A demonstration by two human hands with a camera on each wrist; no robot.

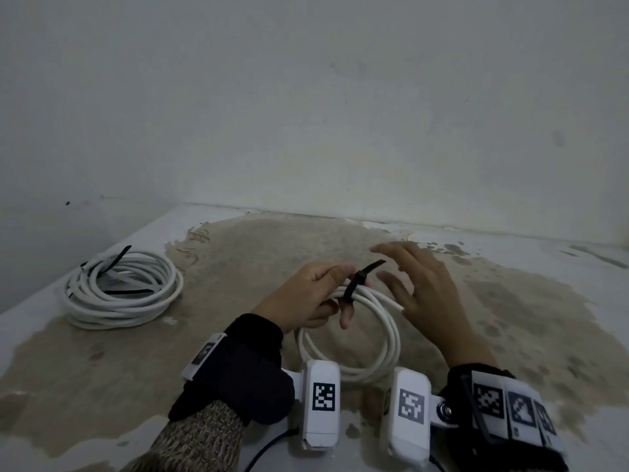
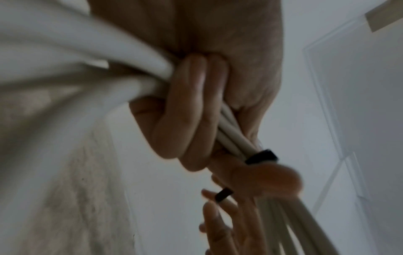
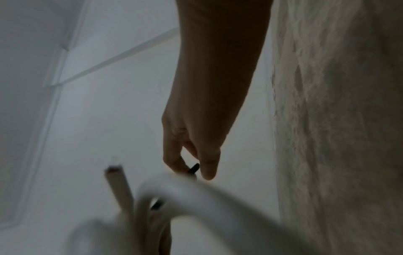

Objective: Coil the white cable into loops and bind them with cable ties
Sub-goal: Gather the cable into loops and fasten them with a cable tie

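Observation:
My left hand (image 1: 335,289) grips a small coil of white cable (image 1: 384,335) at its top, just above the table. A black cable tie (image 1: 354,287) is looped around the bundled strands beside my thumb, and its tail points up and to the right. In the left wrist view my fingers (image 2: 191,112) curl round the cable strands (image 2: 231,138), with the cable tie (image 2: 261,156) just past them. My right hand (image 1: 401,277) hovers to the right of the tie tail with fingers spread and holds nothing. One cut cable end (image 1: 398,305) sticks out below it.
A second, larger coil of white cable (image 1: 122,287), bound with black ties, lies at the back left of the table (image 1: 238,253), near its left edge. The tabletop is worn beige with white patches. A plain wall stands close behind.

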